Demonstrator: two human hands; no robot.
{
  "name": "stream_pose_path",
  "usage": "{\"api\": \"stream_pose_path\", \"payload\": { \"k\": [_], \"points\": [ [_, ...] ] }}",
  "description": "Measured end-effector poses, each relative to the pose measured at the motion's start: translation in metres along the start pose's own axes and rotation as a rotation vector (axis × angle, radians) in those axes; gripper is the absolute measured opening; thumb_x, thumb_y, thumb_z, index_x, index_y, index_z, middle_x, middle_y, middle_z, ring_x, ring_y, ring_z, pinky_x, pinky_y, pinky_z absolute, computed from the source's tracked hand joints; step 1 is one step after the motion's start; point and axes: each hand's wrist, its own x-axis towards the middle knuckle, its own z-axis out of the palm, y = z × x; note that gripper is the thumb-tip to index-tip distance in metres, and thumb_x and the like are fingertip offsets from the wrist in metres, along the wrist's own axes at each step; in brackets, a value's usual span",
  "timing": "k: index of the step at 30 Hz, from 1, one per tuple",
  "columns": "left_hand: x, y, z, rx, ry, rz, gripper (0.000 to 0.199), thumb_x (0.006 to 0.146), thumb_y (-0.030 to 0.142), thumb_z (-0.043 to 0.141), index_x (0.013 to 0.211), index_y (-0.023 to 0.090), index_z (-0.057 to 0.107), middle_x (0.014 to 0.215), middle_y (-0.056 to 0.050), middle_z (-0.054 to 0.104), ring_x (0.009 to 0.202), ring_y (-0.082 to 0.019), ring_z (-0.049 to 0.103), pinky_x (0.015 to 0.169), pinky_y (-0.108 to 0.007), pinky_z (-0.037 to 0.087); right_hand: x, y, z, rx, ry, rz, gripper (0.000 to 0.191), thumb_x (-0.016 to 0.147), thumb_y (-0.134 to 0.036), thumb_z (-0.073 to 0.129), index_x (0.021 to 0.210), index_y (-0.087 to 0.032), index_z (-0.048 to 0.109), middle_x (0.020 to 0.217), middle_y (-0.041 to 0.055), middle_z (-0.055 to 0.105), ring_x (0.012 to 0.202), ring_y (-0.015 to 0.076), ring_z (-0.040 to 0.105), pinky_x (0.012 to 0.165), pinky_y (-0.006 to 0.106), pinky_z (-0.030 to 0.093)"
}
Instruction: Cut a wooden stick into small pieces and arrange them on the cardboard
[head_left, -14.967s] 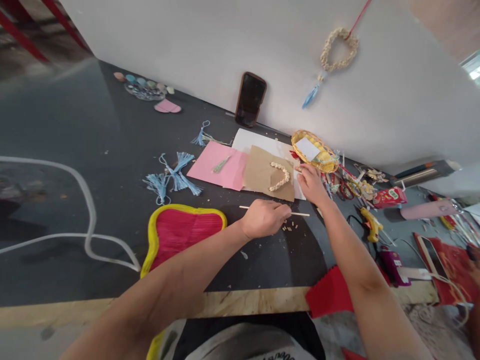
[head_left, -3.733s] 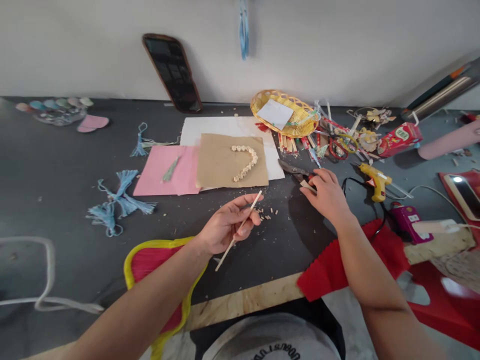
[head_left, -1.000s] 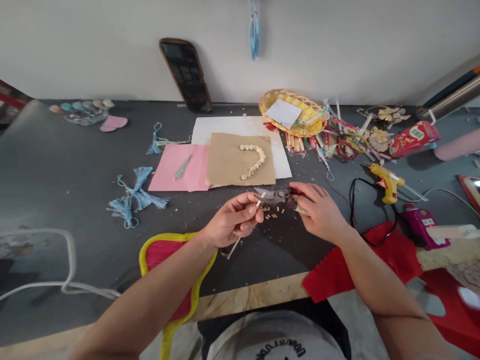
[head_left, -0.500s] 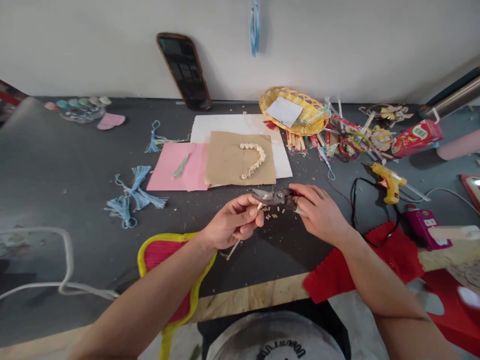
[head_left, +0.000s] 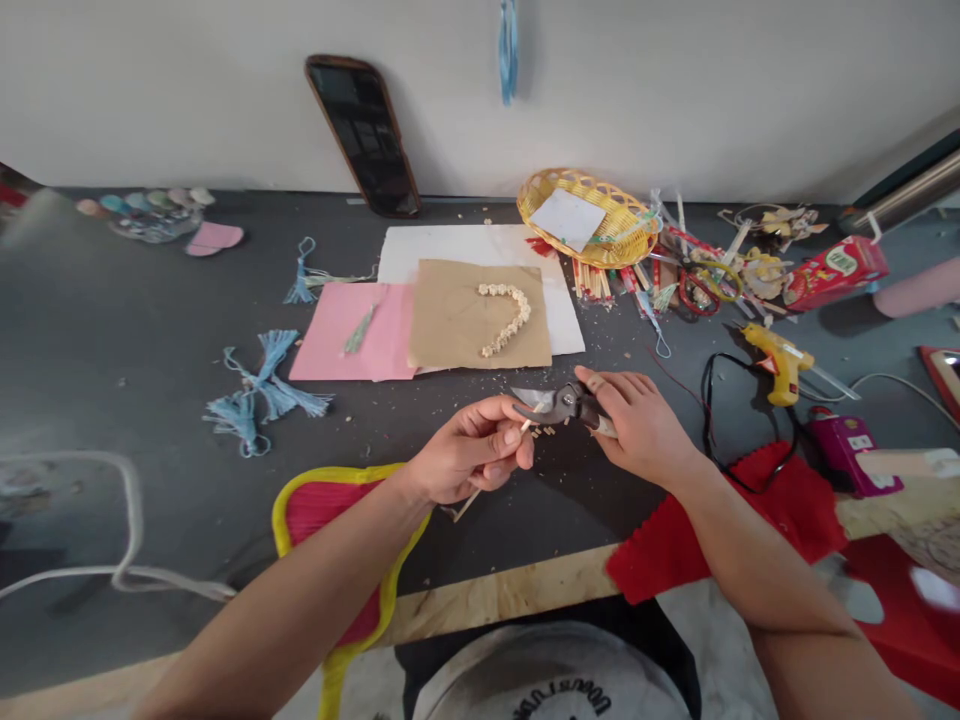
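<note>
Between the fingers of my left hand (head_left: 476, 448) is a thin wooden stick (head_left: 466, 503), slanting from lower left up to the cutting blades. My right hand (head_left: 645, 425) grips the handles of pruning shears (head_left: 566, 402), whose blades are apart around the stick's upper end. Small cut stick pieces (head_left: 546, 431) lie on the dark table just below the shears. Beyond my hands, a curved row of cream flower-shaped pieces (head_left: 519, 325) rests on brown paper (head_left: 450, 320).
A yellow glue gun (head_left: 784, 365), red felt (head_left: 787, 520) and purple box (head_left: 851, 450) are at the right. Behind stand a wicker basket (head_left: 637, 245) and a leaning phone (head_left: 364, 135). Blue tassels (head_left: 274, 375) and pink paper (head_left: 337, 335) lie left.
The shears and the stick's end have moved very slightly right and down. My left hand still pinches the stick, and my right hand still holds the shears.
</note>
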Motion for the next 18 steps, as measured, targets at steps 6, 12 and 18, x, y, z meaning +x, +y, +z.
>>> {"api": "stream_pose_path", "payload": {
  "k": [6, 12, 18],
  "points": [
    [0.0007, -0.0005, 0.0006, -0.007, -0.019, 0.003, 0.01, 0.083, 0.018, 0.07, 0.093, 0.019, 0.07, 0.068, -0.004, 0.068, 0.035, -0.001, 0.035, 0.032, -0.009, 0.024, -0.0004, -0.0007, 0.0039, 0.023, 0.032, -0.006, 0.05, 0.09, -0.021, 0.045, 0.139, -0.016, 0.042, 0.112, 0.0152, 0.063, 0.103, 0.0297, 0.059, 0.085, 0.044, 0.049],
    [0.0007, -0.0014, 0.0006, -0.022, 0.02, 0.007, 0.01, 0.082, 0.019, 0.071, 0.092, 0.017, 0.069, 0.068, -0.004, 0.069, 0.036, -0.001, 0.037, 0.032, -0.009, 0.025, 0.0009, -0.0001, 0.0047, 0.014, 0.021, 0.006, 0.044, 0.091, -0.018, 0.043, 0.134, -0.014, 0.046, 0.112, 0.0154, 0.064, 0.103, 0.0298, 0.059, 0.084, 0.044, 0.05],
    [0.0035, -0.001, 0.0028, -0.007, 0.064, 0.044, 0.011, 0.078, 0.018, 0.076, 0.087, 0.015, 0.07, 0.069, -0.007, 0.072, 0.039, -0.003, 0.046, 0.032, -0.009, 0.032, 0.0015, 0.0057, 0.0056, -0.031, 0.046, 0.021, 0.049, 0.089, -0.018, 0.045, 0.138, -0.014, 0.043, 0.118, 0.0154, 0.063, 0.106, 0.0302, 0.057, 0.087, 0.045, 0.048]
  ]
}}
